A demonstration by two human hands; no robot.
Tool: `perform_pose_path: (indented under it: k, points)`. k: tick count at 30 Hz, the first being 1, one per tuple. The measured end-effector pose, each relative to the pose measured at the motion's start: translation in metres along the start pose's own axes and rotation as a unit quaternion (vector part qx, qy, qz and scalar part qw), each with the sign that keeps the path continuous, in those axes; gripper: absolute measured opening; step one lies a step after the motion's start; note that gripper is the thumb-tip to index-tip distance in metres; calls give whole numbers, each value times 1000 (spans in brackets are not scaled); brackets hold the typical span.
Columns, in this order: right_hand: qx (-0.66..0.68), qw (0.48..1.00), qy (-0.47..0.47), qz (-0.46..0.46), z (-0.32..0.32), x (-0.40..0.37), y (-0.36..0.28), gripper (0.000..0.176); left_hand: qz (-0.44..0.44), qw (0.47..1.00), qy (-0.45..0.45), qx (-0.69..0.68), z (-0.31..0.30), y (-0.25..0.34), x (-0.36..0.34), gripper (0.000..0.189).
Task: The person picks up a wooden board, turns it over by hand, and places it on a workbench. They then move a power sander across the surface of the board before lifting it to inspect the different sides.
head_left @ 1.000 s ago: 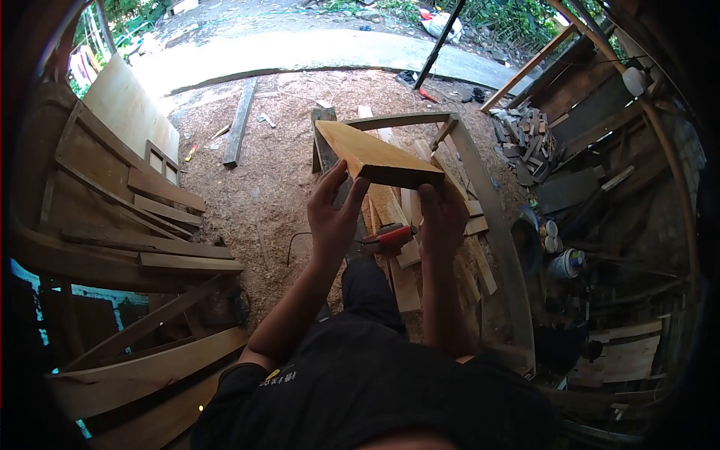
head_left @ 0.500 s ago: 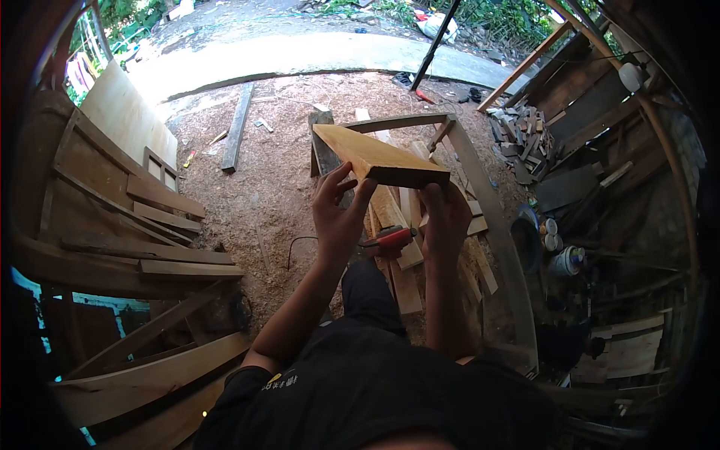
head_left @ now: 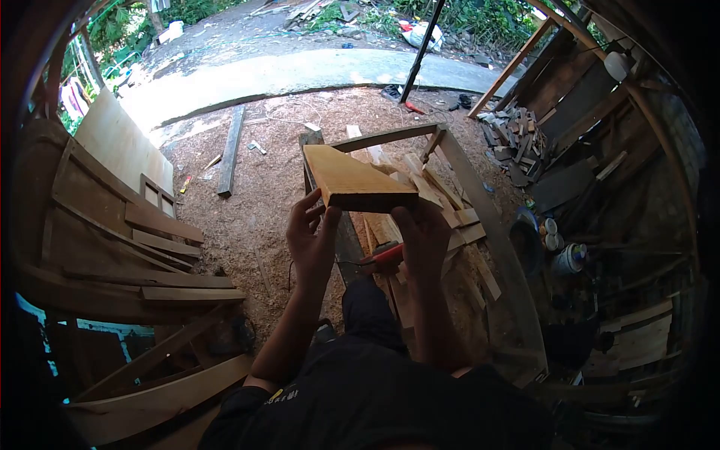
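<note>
A wooden board (head_left: 356, 176) is held up in front of me, its dark near end facing my body and its pale top face tilted into view. My left hand (head_left: 311, 232) grips the near left corner, thumb at the end and fingers along the side. At the near right corner my right hand (head_left: 425, 236) is closed on the board; its far fingers are hidden. Below, by my right wrist, lies a red power tool (head_left: 388, 258) with a dark cord, partly covered by that hand.
Several planks (head_left: 469, 234) lie inside a wooden frame (head_left: 495, 240) on the right. More boards (head_left: 187, 295) lean at left. Sawdust (head_left: 247, 225) covers the ground, where a dark beam (head_left: 232, 150) lies. Offcuts (head_left: 517, 142) are heaped at right, near a white bucket (head_left: 568, 259).
Both hands have moved left and slightly down with the board. Its top face now shows more. The surroundings have shifted a little in view.
</note>
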State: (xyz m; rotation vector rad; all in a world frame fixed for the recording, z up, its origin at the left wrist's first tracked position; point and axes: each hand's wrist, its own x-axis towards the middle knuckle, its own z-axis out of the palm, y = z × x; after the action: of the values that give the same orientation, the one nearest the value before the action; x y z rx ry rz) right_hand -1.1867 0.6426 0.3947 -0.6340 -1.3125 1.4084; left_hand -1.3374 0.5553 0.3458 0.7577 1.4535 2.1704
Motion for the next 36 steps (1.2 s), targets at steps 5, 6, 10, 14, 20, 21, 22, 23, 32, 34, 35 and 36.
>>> perform_pose_path:
  k: [5, 6, 10, 14, 20, 21, 22, 23, 32, 34, 35, 36]
  points:
    - [7, 1000, -29, 9, -5, -8, 5, 39, 20, 998, -21, 48, -11, -1, -8, 50]
    - [6, 1000, -28, 13, -6, -13, -2, 39, 20, 998, -34, 54, -14, -1, -13, 52]
    - [-14, 989, -47, 139, -20, -39, 13, 50, -54, 993, -96, -34, -32, 3, -39, 72]
    - [-43, 989, -124, 61, -42, -75, 37, 51, -247, 909, -173, -287, -59, 10, -66, 87]
    - [-56, 985, -152, 53, -62, -124, 70, 55, -326, 899, -117, -268, -85, -6, -110, 73]
    - [-58, 984, -150, 71, -67, -130, 74, 56, -338, 920, -100, -170, -86, -4, -113, 70]
    - [-59, 983, -147, 89, -72, -137, 77, 57, -347, 917, -99, -168, -89, -2, -115, 70]
    - [-62, 983, -141, 100, -77, -142, 79, 57, -370, 912, -109, -136, -91, 2, -114, 67]
    - [-133, 968, -191, 97, -87, -141, 84, 47, -429, 897, 4, -109, -87, -9, -126, 48]
    - [16, 987, -142, 80, -108, -128, 120, 33, -435, 894, 8, -110, -78, -7, -124, 48]
    - [15, 987, -138, 83, -112, -118, 138, 33, -439, 891, 13, -114, -74, -8, -124, 48]
    - [18, 986, -35, 160, -116, -105, 157, 33, -445, 888, 12, -113, -70, -11, -126, 48]
